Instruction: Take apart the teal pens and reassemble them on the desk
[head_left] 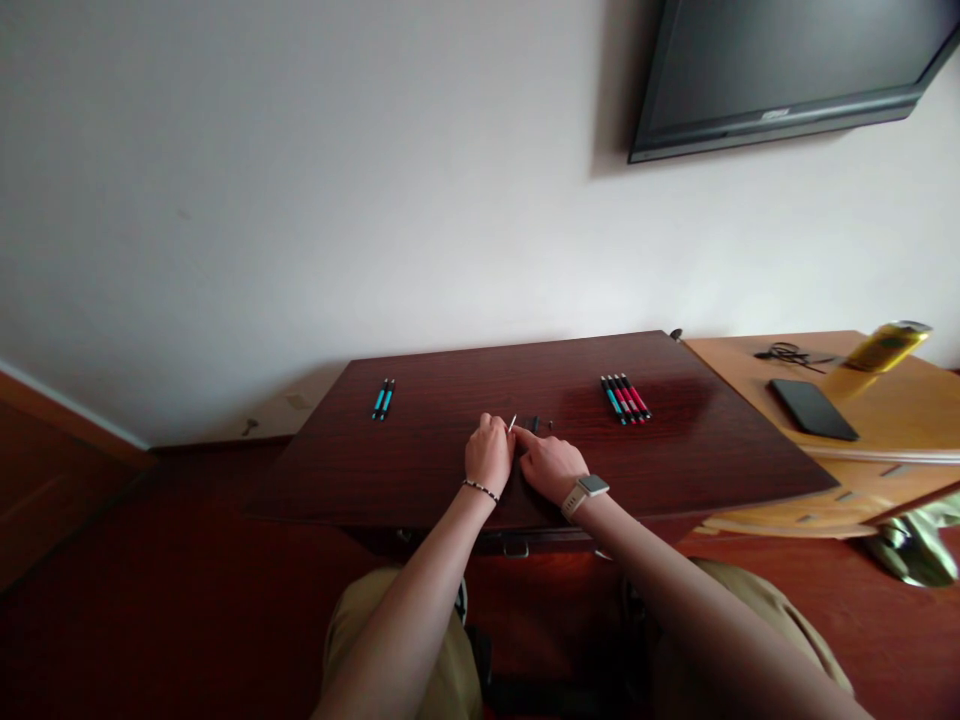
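Observation:
My left hand [490, 455] and my right hand [553, 468] meet above the dark wooden table [442, 370]. A thin pale stick [513, 423], perhaps a pen refill, pokes up from the closed fingers of my left hand. My right hand is curled, its index finger reaching to the left fingertips; whatever it grips is hidden. Just beyond the right hand lie a short dark pen part [535, 423] and a tiny piece [550, 425] too small to name. Two blue pens [382, 399] lie side by side on the left. Toward the right, several blue and pink-red pens [626, 399] form a row.
A lighter wooden cabinet [922, 410] adjoins the table on the right. It carries a black phone [813, 409], a dark cable [787, 353] and a yellow can [886, 347]. A television [795, 70] hangs on the wall above. Drawer handles show under the table's front edge.

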